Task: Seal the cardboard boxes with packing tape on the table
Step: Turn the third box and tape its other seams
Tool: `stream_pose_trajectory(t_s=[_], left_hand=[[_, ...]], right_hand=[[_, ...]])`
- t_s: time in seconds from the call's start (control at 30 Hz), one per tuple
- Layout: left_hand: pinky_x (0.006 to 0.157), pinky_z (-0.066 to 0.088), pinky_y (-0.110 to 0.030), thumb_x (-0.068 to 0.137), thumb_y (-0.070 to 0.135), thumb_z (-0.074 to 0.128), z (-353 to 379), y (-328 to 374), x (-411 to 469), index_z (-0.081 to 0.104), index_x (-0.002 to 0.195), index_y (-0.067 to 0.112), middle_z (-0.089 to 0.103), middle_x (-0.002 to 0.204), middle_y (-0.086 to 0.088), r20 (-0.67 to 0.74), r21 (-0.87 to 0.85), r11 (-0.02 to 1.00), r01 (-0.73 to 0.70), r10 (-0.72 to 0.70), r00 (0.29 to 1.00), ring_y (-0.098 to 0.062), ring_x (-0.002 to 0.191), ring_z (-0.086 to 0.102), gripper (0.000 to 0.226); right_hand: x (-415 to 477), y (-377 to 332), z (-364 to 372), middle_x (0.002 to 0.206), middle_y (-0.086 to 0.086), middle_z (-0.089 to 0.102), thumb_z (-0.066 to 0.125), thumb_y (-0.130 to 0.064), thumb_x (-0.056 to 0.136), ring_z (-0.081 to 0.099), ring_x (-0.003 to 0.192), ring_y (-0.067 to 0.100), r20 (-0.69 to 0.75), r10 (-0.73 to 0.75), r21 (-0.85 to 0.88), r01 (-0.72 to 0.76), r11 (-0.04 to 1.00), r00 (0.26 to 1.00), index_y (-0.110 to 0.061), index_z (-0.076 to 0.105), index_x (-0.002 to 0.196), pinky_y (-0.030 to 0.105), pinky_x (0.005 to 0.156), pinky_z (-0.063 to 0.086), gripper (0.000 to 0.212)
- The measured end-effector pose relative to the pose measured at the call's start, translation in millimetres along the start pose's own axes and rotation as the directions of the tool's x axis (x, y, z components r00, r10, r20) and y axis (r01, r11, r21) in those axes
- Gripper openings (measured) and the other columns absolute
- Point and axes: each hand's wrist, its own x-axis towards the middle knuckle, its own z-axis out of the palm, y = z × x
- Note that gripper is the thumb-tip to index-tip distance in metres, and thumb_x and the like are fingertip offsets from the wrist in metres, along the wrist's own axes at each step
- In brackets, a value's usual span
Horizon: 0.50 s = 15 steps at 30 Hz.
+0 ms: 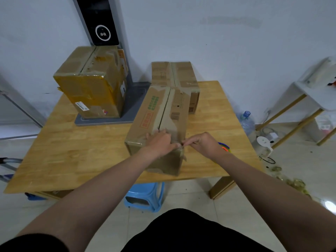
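1. The right hand pinches thumb and forefinger together at the near top edge of the near box. It seems to grasp the end of a strip of tape, though the strip is too thin and clear to be sure.
2. The left hand lies flat on the box top beside that pinch with its fingers spread. Probably it steadies the flaps and pins the tape so the strip can be pulled taut.
3. The near box lies near the table's front edge, within easy reach, and its centre seam runs away from the person.
4. A blue, orange and yellow object peeks out behind the right wrist. It may be the tape holder.
5. The back box touches the near box's far end. The tall box stands to the left on a grey base.
6. The near box has green and red printed blocks and barcode marks. The tall box has a white label. None of it is legible.
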Motion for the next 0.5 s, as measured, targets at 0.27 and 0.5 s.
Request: stream_pose_trajectory(t_s=[0.27, 0.5], left_hand=[[0.112, 0.024, -0.072, 0.077, 0.072, 0.063, 5.7, 31.4, 9.6, 0.040, 0.153, 0.013, 0.032, 0.159, -0.016, 0.030, 0.005, 0.988, 0.157, -0.157, 0.987, -0.043, 0.143, 0.032, 0.099], [0.087, 0.052, -0.038, 0.071, 0.064, 0.078, -0.4, -10.8, -29.3, 0.061, 0.129, 0.018, 0.055, 0.134, -0.003, 0.060, 0.036, 0.996, -0.081, 0.079, 0.995, -0.027, 0.111, 0.061, 0.076]], right_hand=[[10.4, -10.9, -22.6, 0.116, -0.001, 0.075, 0.057, 0.002, 0.090, 0.067, 0.113, 0.017, -0.043, 0.147, -0.222, -0.152, 0.963, 0.988, -0.015, 0.079, 0.105, 0.033, 0.107, 0.045, 0.031], [30.0, -23.3, -32.1, 0.143, 0.003, 0.059, 0.052, -0.008, 0.099, 0.063, 0.117, 0.028, -0.024, 0.152, -0.351, -0.151, 0.924, 0.988, -0.019, 0.067, 0.131, 0.035, 0.102, 0.049, 0.037]])
